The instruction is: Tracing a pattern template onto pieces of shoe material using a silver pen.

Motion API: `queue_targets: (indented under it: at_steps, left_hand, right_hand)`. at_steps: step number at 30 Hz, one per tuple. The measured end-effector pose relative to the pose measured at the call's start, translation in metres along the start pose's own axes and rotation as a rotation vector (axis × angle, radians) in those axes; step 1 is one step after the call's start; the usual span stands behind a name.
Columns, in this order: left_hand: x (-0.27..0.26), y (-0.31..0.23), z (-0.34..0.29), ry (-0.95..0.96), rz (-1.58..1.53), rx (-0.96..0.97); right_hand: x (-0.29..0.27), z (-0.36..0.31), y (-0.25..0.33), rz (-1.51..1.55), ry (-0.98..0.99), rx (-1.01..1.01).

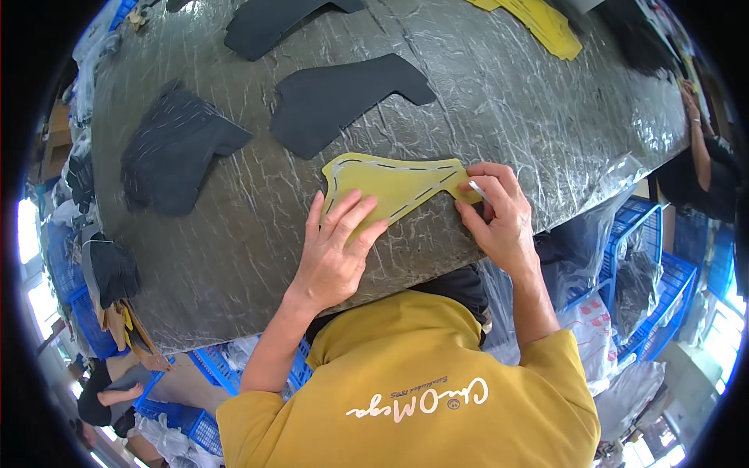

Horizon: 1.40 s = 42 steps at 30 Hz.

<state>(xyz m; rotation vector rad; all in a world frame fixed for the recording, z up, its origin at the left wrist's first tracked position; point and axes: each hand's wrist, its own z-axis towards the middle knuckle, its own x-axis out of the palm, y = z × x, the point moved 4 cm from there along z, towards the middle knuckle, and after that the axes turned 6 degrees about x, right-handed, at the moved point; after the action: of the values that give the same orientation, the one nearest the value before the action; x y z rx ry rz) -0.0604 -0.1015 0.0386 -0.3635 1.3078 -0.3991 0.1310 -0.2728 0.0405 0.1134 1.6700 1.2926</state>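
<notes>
A yellow sheet template (390,181) with dashed slots along its edges lies on a dark cut piece, of which only a thin edge shows along the top right. My left hand (337,246) rests on the template's lower left part, fingers spread and stretched out. At its narrow right end, my right hand (499,210) is closed around a slim white pen (477,188), thumb and fingertips by the template's edge. The pen's other end is hidden in the hand. Whitish lines show along some slots.
Dark cut pieces lie beyond on the film-covered table (499,101): a single piece (343,101), a stack (179,148) and another piece (273,27). Yellow sheets (546,27) lie at the far right. Blue crates (651,288) stand right of the table; another person's arm (698,144) shows there.
</notes>
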Motion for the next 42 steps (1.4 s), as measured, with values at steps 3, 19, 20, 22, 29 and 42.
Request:
queue_targets:
  at_steps: [3, 19, 20, 22, 29, 42]
  left_hand:
    - [0.0, 0.002, 0.001, -0.003, -0.021, -0.002]
    - [0.003, -0.001, -0.001, 0.011, 0.054, -0.04]
    - [0.002, -0.001, -0.001, 0.017, 0.051, -0.041]
    - [0.001, 0.002, -0.002, 0.028, 0.039, -0.05]
    - [0.002, 0.002, 0.001, 0.044, 0.124, 0.024]
    - [0.005, 0.008, 0.008, -0.014, 0.189, 0.032]
  right_hand:
    - [0.0, 0.0, 0.0, -0.015, 0.016, 0.004]
    - [-0.004, 0.009, 0.005, -0.182, 0.058, 0.018]
    - [-0.003, 0.009, 0.005, -0.194, 0.06, 0.01]
    - [-0.001, 0.008, 0.005, -0.191, 0.07, 0.012]
    - [0.0, 0.011, 0.006, -0.25, 0.035, -0.054]
    - [-0.001, 0.024, 0.004, -0.396, 0.086, -0.154]
